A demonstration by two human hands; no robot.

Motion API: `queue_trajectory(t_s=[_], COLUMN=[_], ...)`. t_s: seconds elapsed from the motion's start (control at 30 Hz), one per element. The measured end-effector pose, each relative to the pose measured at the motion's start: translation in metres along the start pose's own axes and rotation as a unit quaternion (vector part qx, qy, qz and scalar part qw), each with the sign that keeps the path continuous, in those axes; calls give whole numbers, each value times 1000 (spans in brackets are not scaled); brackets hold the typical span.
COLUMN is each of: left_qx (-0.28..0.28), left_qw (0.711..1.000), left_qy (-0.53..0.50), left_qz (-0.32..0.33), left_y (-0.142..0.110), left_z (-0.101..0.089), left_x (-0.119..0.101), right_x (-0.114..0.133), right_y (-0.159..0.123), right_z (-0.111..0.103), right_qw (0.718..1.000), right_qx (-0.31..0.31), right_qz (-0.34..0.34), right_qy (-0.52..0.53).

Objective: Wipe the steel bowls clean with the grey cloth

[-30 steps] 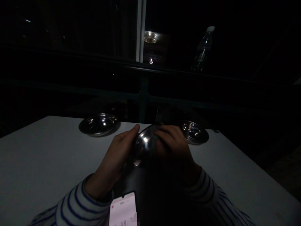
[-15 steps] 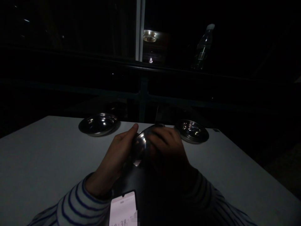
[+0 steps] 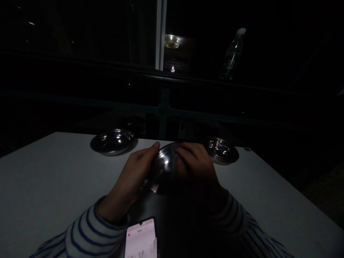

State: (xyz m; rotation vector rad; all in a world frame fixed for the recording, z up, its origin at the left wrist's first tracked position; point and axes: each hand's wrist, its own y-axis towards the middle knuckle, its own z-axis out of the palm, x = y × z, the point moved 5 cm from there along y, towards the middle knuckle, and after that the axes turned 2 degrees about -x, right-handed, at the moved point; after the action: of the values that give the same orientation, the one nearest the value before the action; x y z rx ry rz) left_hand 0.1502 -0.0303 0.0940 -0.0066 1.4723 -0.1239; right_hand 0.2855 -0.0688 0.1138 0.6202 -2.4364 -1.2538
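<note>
A shiny stainless steel bowl (image 3: 164, 165) is held tilted above the middle of the table, its rounded outside facing me. My left hand (image 3: 136, 168) grips its left edge, with the thumb along the upper side. My right hand (image 3: 197, 166) lies against the bowl's right side, its fingers bent and pressed together. Deep shadow hides the right fingertips, and whether a cloth or anything else is under them I cannot tell.
A white table (image 3: 53, 175) carries a shallow steel bowl (image 3: 113, 142) at back left and stacked steel bowls (image 3: 221, 150) at back right. A lit phone (image 3: 141, 238) lies near my left wrist. Behind, a plastic bottle (image 3: 233, 53) stands by the dark window.
My right hand has shifted slightly right against the bowl, and its blur is less. The bowl has turned a little, showing more of its outside. My left hand keeps its grip.
</note>
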Motion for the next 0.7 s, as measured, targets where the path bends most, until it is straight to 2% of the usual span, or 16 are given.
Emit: queue_trajectory(t_s=[0.1, 0.17, 0.23, 0.33, 0.4, 0.47, 0.6, 0.67, 0.7], left_qx=[1, 1, -3, -10, -12, -8, 3, -4, -11], left_qw=[1000, 1000, 1000, 1000, 1000, 1000, 1000, 1000, 1000], left_qy=[2, 5, 0, -22, -28, -23, -11, -11, -14], left_qz=[2, -1, -2, -1, 3, 11, 18, 16, 14], left_y=[1, 1, 1, 1, 2, 2, 4, 4, 5], left_z=[-1, -1, -1, -3, -3, -4, -5, -6, -7], left_x=[2, 2, 2, 0, 0, 0, 4, 5, 4], right_x=[26, 28, 15, -13, -19, -9, 22, 20, 12], right_y=[-6, -8, -4, 2, 2, 0, -9, -9, -8], right_z=[5, 5, 0, -8, -10, -7, 0, 0, -2], right_qw=[991, 985, 990, 998, 998, 999, 989, 987, 991], right_qx=[55, 70, 45, -20, -33, -19, 32, 21, 5], right_qz=[-122, -160, -130, -31, -6, -26, -144, -155, -134], right_qy=[-4, 13, 28, 46, 49, 41, 17, 22, 29])
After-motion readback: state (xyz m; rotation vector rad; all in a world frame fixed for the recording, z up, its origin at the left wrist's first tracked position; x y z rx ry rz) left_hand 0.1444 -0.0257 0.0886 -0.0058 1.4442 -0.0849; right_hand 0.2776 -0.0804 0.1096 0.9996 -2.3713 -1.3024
